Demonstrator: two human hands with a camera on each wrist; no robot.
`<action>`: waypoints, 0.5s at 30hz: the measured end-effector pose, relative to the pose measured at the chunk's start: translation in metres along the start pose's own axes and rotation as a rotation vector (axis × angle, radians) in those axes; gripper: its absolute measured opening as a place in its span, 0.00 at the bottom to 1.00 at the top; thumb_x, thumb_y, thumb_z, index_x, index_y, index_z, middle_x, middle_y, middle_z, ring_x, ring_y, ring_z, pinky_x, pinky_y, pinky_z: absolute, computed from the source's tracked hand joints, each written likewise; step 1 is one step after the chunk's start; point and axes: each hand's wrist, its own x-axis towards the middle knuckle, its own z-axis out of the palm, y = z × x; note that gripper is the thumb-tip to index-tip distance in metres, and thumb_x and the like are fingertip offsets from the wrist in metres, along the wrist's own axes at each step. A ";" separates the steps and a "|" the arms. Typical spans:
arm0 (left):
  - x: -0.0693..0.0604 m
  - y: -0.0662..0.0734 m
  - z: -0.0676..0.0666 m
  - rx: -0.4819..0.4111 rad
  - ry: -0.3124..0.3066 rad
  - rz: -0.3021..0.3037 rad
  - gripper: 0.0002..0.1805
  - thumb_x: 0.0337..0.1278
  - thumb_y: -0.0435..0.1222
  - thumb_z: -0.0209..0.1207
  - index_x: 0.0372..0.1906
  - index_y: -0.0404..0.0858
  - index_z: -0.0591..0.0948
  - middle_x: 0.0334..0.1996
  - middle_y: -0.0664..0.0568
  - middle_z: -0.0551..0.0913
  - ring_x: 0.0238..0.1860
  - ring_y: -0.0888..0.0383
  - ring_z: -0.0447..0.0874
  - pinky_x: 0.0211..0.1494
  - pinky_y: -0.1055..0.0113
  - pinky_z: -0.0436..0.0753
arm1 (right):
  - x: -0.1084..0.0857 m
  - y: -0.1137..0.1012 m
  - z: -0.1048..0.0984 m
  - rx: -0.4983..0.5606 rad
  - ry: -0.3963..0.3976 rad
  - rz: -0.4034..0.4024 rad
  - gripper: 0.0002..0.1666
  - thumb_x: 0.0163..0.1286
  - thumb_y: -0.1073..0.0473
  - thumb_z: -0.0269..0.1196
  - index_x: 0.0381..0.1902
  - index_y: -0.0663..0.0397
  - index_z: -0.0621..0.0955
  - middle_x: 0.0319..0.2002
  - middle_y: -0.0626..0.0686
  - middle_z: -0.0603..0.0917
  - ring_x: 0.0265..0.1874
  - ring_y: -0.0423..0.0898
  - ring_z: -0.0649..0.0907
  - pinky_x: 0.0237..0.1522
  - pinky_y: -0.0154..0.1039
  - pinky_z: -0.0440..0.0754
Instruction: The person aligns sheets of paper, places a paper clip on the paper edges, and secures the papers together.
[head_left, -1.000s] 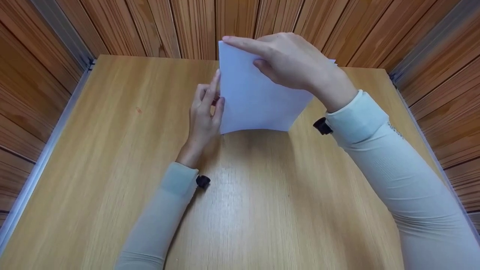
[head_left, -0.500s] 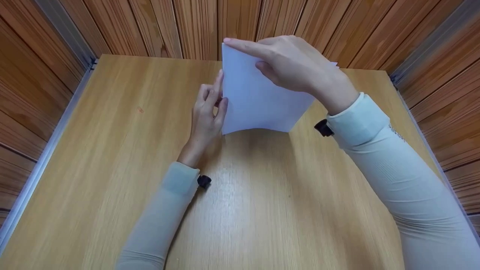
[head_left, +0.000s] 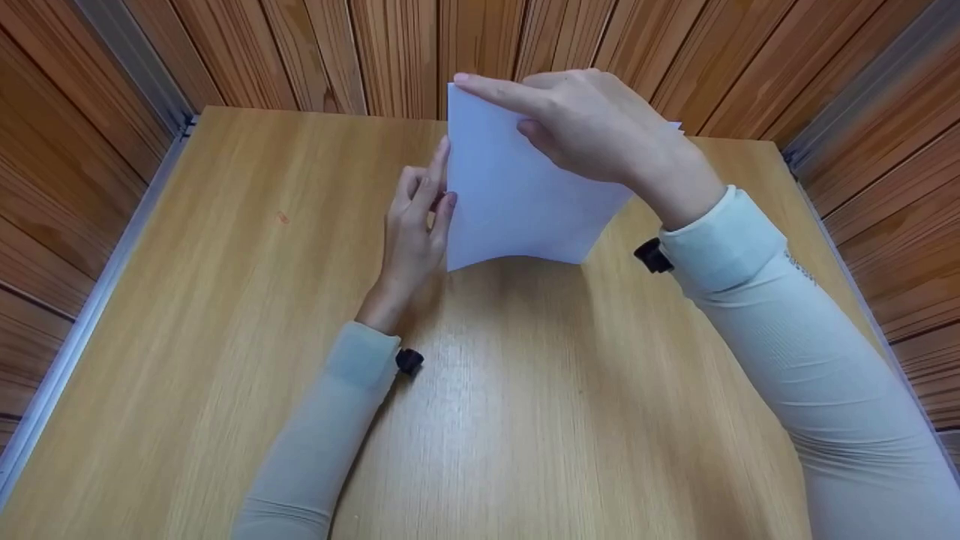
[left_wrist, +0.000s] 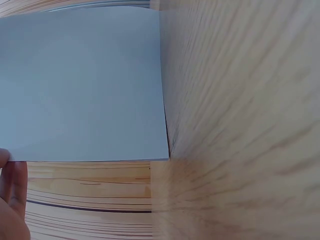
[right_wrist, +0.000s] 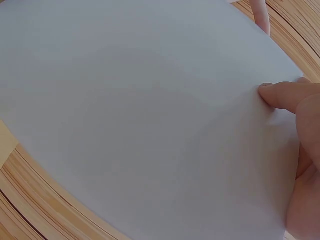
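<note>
Standing upright on the back half of the table (head_left: 225, 337), the paper (head_left: 517, 202) in the head view leaves tabletop spreading left and toward the person. Plank walls (head_left: 397, 60) rise behind the far edge and at both sides. The left hand (head_left: 412, 217) pinches the paper's left edge; the right hand (head_left: 592, 124) grips its top, forefinger reaching the corner. In the left wrist view, the paper's lower edge meets the wood. In the right wrist view, the thumb (right_wrist: 282, 95) presses the paper's face.
</note>
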 end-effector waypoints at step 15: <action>-0.001 0.000 0.002 -0.007 0.004 0.029 0.27 0.79 0.32 0.57 0.77 0.33 0.70 0.42 0.42 0.74 0.38 0.53 0.73 0.39 0.66 0.77 | -0.004 -0.002 -0.004 -0.014 -0.013 0.010 0.43 0.79 0.70 0.60 0.83 0.32 0.66 0.57 0.63 0.88 0.41 0.62 0.88 0.50 0.58 0.88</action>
